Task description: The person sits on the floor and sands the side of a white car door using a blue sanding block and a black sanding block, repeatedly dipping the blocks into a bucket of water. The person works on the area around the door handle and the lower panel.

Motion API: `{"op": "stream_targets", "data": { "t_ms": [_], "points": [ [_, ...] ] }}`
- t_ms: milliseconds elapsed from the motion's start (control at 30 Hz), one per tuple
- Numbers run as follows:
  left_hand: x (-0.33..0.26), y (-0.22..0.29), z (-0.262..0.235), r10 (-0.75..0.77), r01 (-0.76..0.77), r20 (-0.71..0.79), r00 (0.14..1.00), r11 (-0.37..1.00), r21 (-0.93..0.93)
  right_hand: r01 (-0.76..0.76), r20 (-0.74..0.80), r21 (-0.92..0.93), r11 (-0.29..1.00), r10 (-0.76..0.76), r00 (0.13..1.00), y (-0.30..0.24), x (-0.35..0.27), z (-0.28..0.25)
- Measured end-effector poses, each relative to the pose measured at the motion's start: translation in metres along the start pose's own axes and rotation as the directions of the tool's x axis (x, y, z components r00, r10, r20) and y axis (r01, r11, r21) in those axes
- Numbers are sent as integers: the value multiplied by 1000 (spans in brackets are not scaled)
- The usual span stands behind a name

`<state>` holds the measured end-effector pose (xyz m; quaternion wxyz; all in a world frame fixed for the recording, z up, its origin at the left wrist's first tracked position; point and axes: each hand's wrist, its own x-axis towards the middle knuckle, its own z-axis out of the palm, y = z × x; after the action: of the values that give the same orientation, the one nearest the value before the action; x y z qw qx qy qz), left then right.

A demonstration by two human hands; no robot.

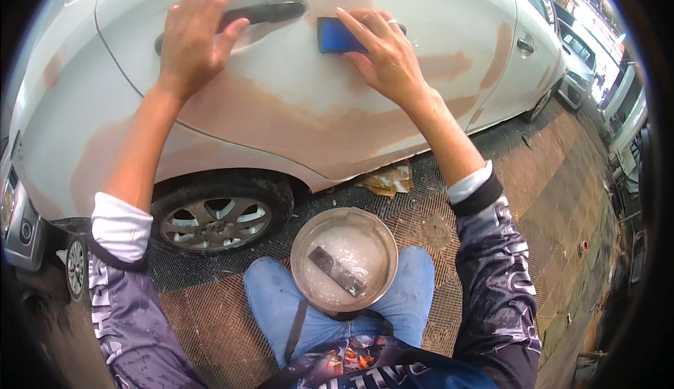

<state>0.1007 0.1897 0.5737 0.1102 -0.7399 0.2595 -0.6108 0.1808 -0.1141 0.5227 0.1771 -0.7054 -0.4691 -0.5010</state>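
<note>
Blue block (338,36): against the white car door (281,62), under your right hand (382,45), long axis roughly sideways | your right fingers: clamped on it, thumb low | your left hand (196,45): farther off leftward, over the dark door handle (270,12), thumb apart, grip can't be told

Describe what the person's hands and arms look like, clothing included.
The left hand and right hand are gloveless; the right wears a pale ring. White cuffs meet black bands at the ends of greyish-purple patterned sleeves with white lettering.
</note>
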Motion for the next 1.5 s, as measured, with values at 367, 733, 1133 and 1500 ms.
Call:
{"op": "stream_targets", "data": {
  "t_ms": [367, 733, 1133, 1500],
  "points": [
    [-4, 1, 17, -20, -8, 147, 989, 982, 187, 220, -118, -281, 934, -261, 958, 29, -7, 22],
    [-2, 0, 19, -3, -7, 71, 997, 989, 148, 2, -187, -186, 982, -38, 982, 17, 29, 23],
    [-10, 2, 22, -55, 49, 60, 997, 994, 101, 119, -98, -143, 982, -134, 986, 9, 44, 10],
    [-2, -1, 15, -90, 87, 70, 994, 995, 50, 112, -123, -129, 985, -128, 984, 14, 22, 23]
  ]
}}
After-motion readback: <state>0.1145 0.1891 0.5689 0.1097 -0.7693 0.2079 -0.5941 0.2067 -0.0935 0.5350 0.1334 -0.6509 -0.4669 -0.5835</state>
